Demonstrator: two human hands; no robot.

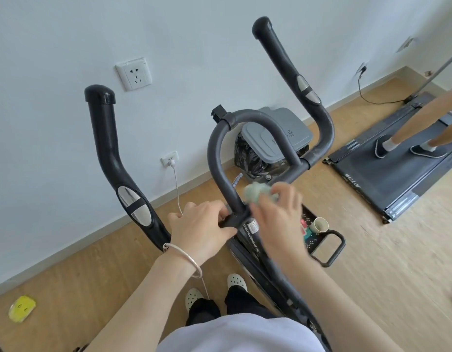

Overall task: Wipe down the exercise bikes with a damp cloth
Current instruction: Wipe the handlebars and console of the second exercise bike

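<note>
Floor point(92, 275): wood-look boards, meeting a pale wall point(67, 34) at a low skirting.
Wall fittings: white socket point(134, 73) high up; lower socket point(169, 158) with a white plug, cable point(178, 189) hanging to the floor.
Behind the bike: grey bin point(275, 138) lined with a black bag, close to the wall.
Right of the room: black treadmill point(387, 184) flat on the floor, another person's legs point(410, 125) on its belt.
Floor clutter: yellow object point(22, 308) far left; black tray point(311, 243) with a cup point(320, 224), just beside the bike frame.
Exercise bike point(110, 148): black, close in front, two long side handles rising, padded loop bar point(217, 153) in the middle.
Left hand point(202, 229): fingers curled round the black clamp at the foot of the loop bar; silver bangle point(184, 257) on the wrist.
Right hand point(278, 219): motion-blurred, fingers closed on a bunched pale green cloth point(258, 195).
Cloth position: at the right hand's fingertips, just right of the loop bar's near leg, above the left hand's hold; contact with the bar unclear through the blur.
</note>
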